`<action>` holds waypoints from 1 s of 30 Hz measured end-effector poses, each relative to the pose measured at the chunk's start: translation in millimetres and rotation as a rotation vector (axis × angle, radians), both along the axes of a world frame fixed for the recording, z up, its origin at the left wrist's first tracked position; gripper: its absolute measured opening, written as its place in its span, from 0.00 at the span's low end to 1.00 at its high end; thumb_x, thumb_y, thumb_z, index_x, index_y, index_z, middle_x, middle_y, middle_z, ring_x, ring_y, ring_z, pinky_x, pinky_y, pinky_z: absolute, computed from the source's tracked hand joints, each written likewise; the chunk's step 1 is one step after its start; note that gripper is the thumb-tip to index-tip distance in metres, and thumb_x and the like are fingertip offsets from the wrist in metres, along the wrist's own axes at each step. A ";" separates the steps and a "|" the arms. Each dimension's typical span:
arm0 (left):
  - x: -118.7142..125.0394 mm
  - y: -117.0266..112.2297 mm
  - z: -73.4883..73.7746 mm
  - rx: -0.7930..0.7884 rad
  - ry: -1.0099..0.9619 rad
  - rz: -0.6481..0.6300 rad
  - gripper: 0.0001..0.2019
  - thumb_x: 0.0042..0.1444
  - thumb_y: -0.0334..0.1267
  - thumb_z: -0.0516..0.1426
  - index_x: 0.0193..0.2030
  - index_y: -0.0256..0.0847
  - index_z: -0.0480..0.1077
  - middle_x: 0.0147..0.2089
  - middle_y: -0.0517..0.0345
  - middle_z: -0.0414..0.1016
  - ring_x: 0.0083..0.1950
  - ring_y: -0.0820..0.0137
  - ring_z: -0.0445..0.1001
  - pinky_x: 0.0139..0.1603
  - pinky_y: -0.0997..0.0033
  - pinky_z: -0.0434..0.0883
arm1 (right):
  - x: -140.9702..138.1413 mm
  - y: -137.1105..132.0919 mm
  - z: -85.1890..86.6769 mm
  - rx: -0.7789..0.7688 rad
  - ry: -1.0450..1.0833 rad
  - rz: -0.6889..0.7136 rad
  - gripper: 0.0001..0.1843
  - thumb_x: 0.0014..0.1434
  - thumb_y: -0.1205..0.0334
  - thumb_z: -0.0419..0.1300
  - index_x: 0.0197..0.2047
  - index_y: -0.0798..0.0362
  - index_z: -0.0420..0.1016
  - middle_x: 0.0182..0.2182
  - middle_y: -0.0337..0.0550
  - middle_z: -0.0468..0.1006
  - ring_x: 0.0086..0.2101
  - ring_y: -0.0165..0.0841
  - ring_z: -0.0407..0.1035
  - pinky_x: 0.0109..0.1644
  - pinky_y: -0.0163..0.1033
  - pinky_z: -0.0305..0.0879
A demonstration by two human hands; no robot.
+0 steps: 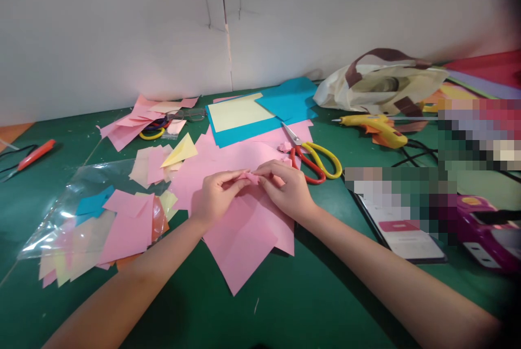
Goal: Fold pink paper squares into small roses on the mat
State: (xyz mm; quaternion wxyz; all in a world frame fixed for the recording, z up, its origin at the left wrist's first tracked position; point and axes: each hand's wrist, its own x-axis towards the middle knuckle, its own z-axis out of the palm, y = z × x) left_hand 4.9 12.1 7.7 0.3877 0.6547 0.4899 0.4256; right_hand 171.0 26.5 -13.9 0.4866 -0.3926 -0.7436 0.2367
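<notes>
My left hand and my right hand meet over a pile of pink paper sheets on the green table. Both pinch a small folded pink paper piece between thumbs and fingertips. The fingers of each hand are curled closed on it. Just right of my right hand lie scissors with one red and one yellow handle, beside a few pink scraps.
Blue and pale yellow sheets lie behind. A clear plastic bag with coloured squares is at left, a yellow glue gun and cloth bag at right, a phone and purple device nearer right. Glasses lie at the back.
</notes>
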 end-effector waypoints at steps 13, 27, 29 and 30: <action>-0.9 0.4 -2.7 0.019 0.036 -0.041 0.08 0.56 0.37 0.57 0.35 0.44 0.78 0.39 0.58 0.81 0.43 0.65 0.78 0.50 0.65 0.74 | -0.9 1.0 -3.9 0.022 -0.072 -0.027 0.15 0.52 0.76 0.49 0.33 0.50 0.75 0.31 0.43 0.79 0.34 0.36 0.74 0.39 0.42 0.70; -1.0 2.3 -1.1 -0.084 0.047 0.103 0.09 0.52 0.40 0.60 0.27 0.39 0.76 0.27 0.57 0.79 0.31 0.67 0.76 0.30 0.72 0.74 | -1.6 -0.6 -0.4 0.011 -0.088 -0.009 0.10 0.61 0.66 0.53 0.41 0.51 0.75 0.37 0.45 0.79 0.39 0.37 0.74 0.44 0.43 0.70; -2.7 3.0 -2.6 -0.135 0.004 0.067 0.10 0.53 0.42 0.59 0.27 0.39 0.76 0.27 0.57 0.78 0.30 0.68 0.76 0.28 0.73 0.73 | -1.8 -1.6 0.4 0.045 -0.078 -0.004 0.08 0.59 0.62 0.58 0.42 0.50 0.75 0.38 0.45 0.79 0.39 0.37 0.74 0.45 0.44 0.70; -3.5 3.4 -3.6 -0.155 -0.024 0.044 0.10 0.53 0.42 0.59 0.28 0.39 0.77 0.28 0.56 0.79 0.30 0.68 0.76 0.28 0.73 0.73 | -1.8 -2.2 0.4 0.070 -0.072 0.003 0.08 0.58 0.62 0.59 0.42 0.49 0.75 0.37 0.45 0.80 0.39 0.37 0.74 0.45 0.44 0.70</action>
